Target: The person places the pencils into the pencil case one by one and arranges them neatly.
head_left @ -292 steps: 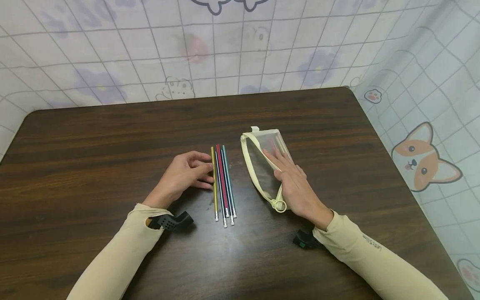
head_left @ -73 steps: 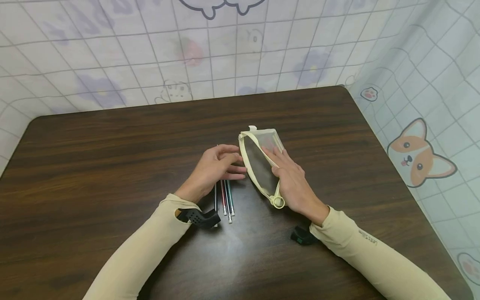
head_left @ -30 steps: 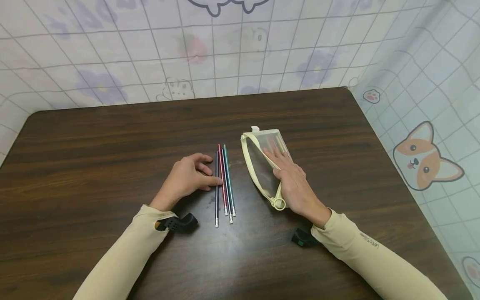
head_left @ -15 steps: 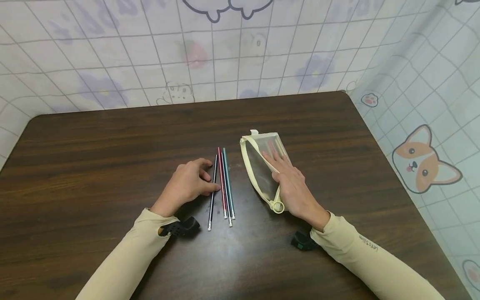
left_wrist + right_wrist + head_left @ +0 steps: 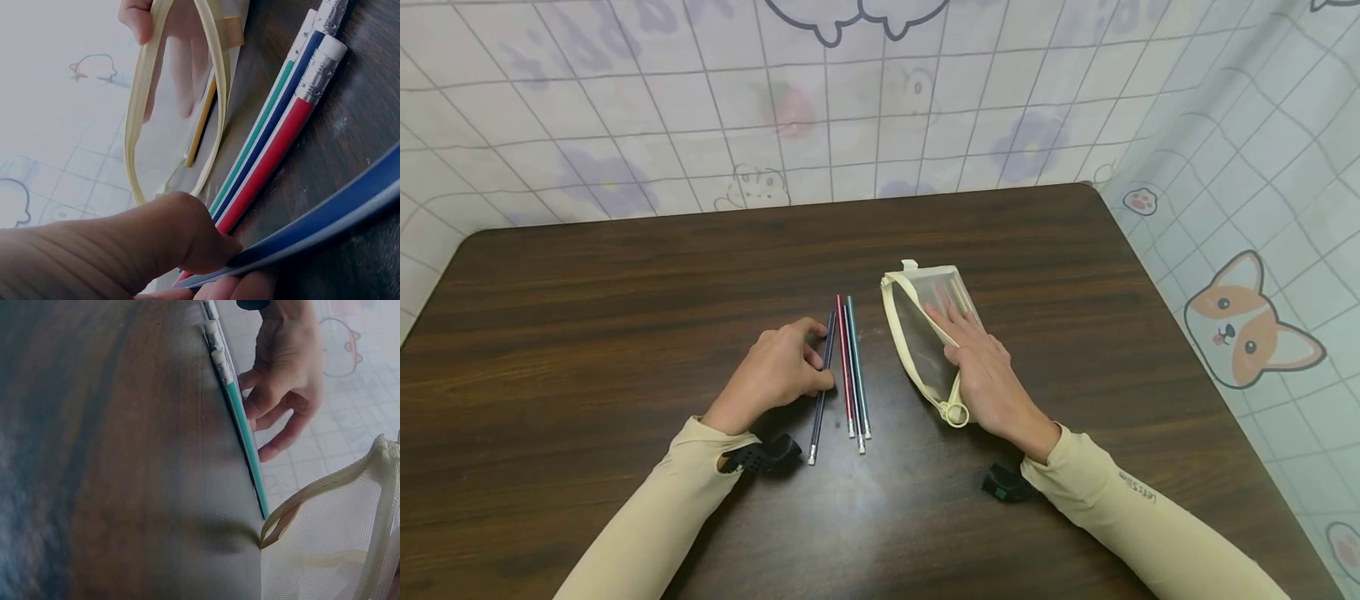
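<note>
A dark blue pencil (image 5: 817, 429) is pinched between the thumb and fingers of my left hand (image 5: 775, 375), its eraser end angled toward me. Just right of it lie a red pencil (image 5: 844, 350), another dark blue one and a teal pencil (image 5: 857, 358), side by side with erasers nearest me. My right hand (image 5: 988, 375) rests with extended fingers on a cream mesh pencil case (image 5: 906, 358), whose zipper stands unzipped and gaping toward the pencils. Through that opening, a yellow pencil (image 5: 201, 128) shows inside in the left wrist view.
The dark wooden table (image 5: 625, 333) ends at a white grid-patterned cloth (image 5: 865, 125) behind and on the right. A ring-shaped zipper pull (image 5: 955, 415) sits at the case's near end. Black wrist cameras (image 5: 1007, 483) hang close to the tabletop.
The yellow pencil has left the table row. My left hand came back from the case, took the leftmost dark blue pencil, and drew it left at a tilt. The right hand stays on the case.
</note>
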